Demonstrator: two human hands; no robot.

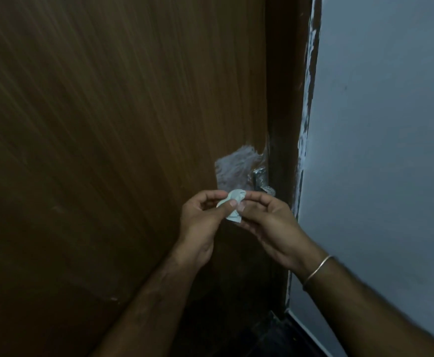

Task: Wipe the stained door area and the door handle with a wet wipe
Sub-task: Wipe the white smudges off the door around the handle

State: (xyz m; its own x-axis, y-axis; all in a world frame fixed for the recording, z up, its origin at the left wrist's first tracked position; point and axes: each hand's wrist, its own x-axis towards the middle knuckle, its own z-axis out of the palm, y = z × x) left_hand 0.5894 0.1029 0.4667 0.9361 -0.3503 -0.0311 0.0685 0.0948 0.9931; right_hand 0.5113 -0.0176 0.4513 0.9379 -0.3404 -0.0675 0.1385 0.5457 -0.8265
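You held the wipe [232, 205] just below the middle of the frame, a small crumpled pale wad, pinched from both sides. Your left hand [201, 217] gripped it between thumb and forefinger, the thumb lying across its front. Your right hand [267, 217] pinched its upper edge with curled fingertips, the other fingers folded beneath. No writing or brand showed on the wipe.

Directly above your hands, the stain [236, 168] was a whitish, streaky patch on the door [107, 150], right of centre. The handle [261, 180], shiny metal, sat at the stain's right edge, just above your right fingers; whether they touched it could not be told.

The brown wood-grain door filled the left and centre. A darker frame [283, 99] ran down its right side, with white paint smears along its edge. The grey-blue wall [378, 124] took the right of the frame. A thin bangle [316, 271] circled your right wrist at lower right.
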